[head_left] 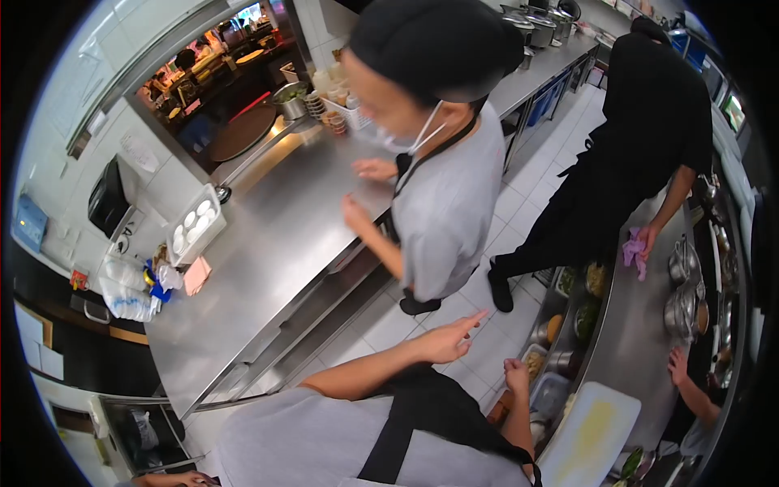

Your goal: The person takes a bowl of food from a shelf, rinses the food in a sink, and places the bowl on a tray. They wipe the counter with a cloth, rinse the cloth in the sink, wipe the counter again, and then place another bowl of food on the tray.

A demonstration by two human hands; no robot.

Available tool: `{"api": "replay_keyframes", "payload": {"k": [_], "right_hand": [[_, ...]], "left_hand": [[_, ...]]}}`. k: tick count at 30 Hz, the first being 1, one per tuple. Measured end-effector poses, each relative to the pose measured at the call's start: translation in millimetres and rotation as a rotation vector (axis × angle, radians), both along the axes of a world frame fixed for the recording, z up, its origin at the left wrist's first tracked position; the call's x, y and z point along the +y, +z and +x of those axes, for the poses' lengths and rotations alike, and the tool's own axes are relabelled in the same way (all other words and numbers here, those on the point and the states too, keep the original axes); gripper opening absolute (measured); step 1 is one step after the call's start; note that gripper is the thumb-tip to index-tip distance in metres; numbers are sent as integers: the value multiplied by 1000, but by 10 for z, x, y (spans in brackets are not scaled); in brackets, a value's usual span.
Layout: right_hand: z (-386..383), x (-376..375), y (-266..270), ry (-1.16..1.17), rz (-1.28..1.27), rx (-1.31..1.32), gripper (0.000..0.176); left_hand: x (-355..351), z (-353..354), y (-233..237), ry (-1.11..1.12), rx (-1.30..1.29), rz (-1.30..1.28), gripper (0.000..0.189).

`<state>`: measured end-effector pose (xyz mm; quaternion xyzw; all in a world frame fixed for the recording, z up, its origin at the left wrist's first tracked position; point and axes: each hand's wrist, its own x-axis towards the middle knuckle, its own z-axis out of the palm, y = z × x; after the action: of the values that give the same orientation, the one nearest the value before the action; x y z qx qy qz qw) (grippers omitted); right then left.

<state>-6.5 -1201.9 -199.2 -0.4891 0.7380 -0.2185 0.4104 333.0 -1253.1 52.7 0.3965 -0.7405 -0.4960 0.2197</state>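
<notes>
At the lower middle, my left hand [442, 341] reaches out over the tiled floor with its fingers stretched, and it holds nothing. My right hand [516, 377] is beside the ingredient containers at the right counter, its fingers curled in and nothing showing in them. Close by it are a food container [532, 362] and a clear plastic tub [552, 394]. A white cutting board [592, 434] with a yellowish stain lies to the right of my right forearm.
A person in grey [450, 195] stands by the steel counter [268, 235], hands raised. Another person in black [613, 146] holds a purple cloth [634, 252] at the right counter. Another person's hand [678, 365] is near metal bowls [680, 312]. A white tray [196, 226] sits left.
</notes>
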Motion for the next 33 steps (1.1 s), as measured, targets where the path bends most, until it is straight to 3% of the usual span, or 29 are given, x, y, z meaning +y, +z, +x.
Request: {"api": "replay_keyframes", "payload": {"k": [2, 5, 8, 10, 12, 14, 18, 20, 22, 26, 33], "right_hand": [[-54, -368, 349, 14, -95, 46, 25], [40, -846, 1498, -33, -141, -66, 28], [-199, -1369, 1808, -17, -215, -101, 27], [-404, -1778, 1895, 18, -258, -65, 26], [-418, -2261, 2379, 48, -262, -74, 26], [-578, -2716, 2532, 136, -382, -70, 25], [-624, -3515, 3353, 263, -608, -126, 22], [-632, -3879, 3625, 306, -690, -114, 21], [-655, -4237, 3773, 321, -858, -105, 22], [-672, -4922, 3855, 348, -942, -18, 24], [-563, -5895, 3587, 313, -809, 134, 30]], "left_hand": [[-225, -208, 183, -9, 73, -5, 82], [-476, -315, 192, 59, 201, 213, 85], [-659, -376, 155, 193, 248, 401, 84], [-848, -522, -91, 259, 227, 396, 85], [-1130, -696, -131, 386, 119, 432, 86], [-1511, -903, -184, 449, 90, 420, 86], [-2504, -1230, 28, 578, 163, 238, 85], [-2964, -1311, 85, 687, 236, 63, 84], [-3418, -1340, 246, 739, 262, 24, 84], [-4380, -1273, 295, 806, 247, -116, 85], [-6286, -1037, 367, 759, 288, -80, 81]]}}
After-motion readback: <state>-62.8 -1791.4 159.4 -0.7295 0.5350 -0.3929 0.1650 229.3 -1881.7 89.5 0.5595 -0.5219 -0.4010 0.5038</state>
